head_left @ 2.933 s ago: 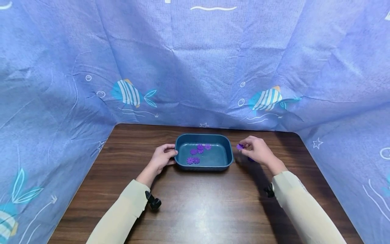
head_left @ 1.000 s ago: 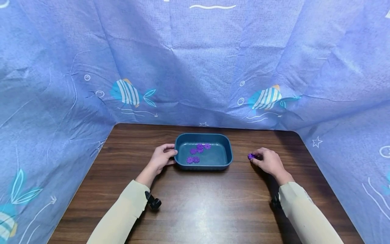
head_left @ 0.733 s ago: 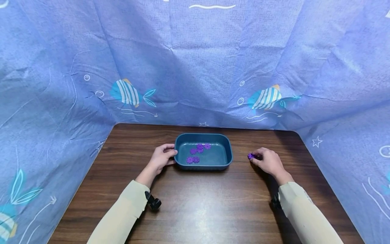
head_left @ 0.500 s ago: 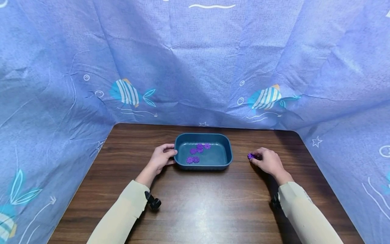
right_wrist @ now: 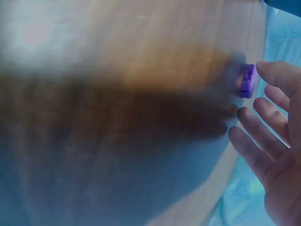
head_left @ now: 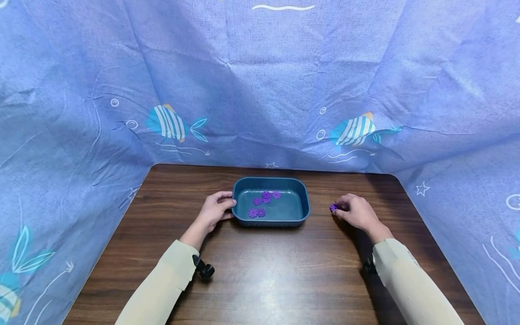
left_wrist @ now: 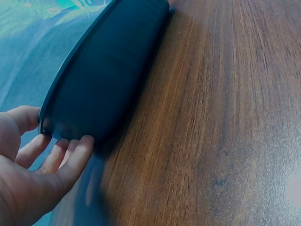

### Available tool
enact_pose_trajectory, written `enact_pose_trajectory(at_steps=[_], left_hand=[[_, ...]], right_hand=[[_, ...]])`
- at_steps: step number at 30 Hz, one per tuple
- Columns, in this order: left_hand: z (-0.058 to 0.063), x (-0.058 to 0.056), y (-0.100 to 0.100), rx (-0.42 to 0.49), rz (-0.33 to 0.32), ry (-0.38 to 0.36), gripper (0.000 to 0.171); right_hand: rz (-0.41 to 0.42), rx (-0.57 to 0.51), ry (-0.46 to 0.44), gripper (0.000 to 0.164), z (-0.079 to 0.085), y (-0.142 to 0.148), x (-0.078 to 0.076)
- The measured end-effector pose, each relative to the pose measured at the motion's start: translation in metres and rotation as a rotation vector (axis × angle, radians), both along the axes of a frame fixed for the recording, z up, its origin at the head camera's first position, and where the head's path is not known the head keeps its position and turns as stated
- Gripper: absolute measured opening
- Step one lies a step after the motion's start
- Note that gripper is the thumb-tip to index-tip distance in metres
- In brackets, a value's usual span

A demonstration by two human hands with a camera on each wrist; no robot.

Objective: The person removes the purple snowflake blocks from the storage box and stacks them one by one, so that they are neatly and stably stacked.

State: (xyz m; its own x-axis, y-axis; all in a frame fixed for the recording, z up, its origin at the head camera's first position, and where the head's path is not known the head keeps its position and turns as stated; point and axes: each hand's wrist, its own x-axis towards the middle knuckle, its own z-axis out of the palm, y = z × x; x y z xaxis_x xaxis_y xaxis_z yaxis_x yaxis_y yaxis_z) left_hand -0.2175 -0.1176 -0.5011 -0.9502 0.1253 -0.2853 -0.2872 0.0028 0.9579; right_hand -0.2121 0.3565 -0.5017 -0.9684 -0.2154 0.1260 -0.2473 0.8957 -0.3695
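My left hand (head_left: 213,211) holds the left end of a dark teal plastic tub (head_left: 290,223). In the left wrist view its thumb lies at the rim while the other fingers touch the tub's outer wall (left_wrist: 94,80). Several purple snowflake-shaped interlocking discs (head_left: 257,201) lie flat inside the tub, toward its left half. To the right of the tub, my right hand (head_left: 358,213) pinches another purple interlocking disc (head_left: 333,207) close to the tabletop. That disc (right_wrist: 247,81) shows edge-on by a fingertip in the right wrist view, where the far side of the pinch is hidden.
Everything stands on a dark wood-grain table (head_left: 260,271) with rounded back corners. A blue cloth (head_left: 260,90) printed with fish hangs behind it and along both sides. A black strap mount (head_left: 204,269) sits at the left wrist.
My right hand has moved right and nearer from beside the tub, to a purple disc on the table; just now it rises slightly with it. The left hand and tub stay put.
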Motion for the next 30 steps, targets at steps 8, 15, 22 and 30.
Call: enact_pose_trajectory(at_steps=[8,15,22,30], left_hand=[[-0.001,-0.002,0.000,0.006,0.000,0.004,0.044],[-0.002,-0.003,-0.001,0.016,-0.001,0.008,0.046],[-0.003,-0.002,-0.001,0.019,-0.003,0.015,0.046],[0.000,-0.003,-0.001,0.005,-0.005,0.004,0.045]], right_hand=[[0.075,-0.024,0.015,0.029,0.019,-0.016,-0.012],[0.155,-0.057,0.082,0.028,0.036,-0.045,-0.024],[0.171,-0.113,0.091,0.027,0.045,-0.076,-0.033],[0.227,-0.118,0.090,0.026,0.055,-0.112,-0.044]])
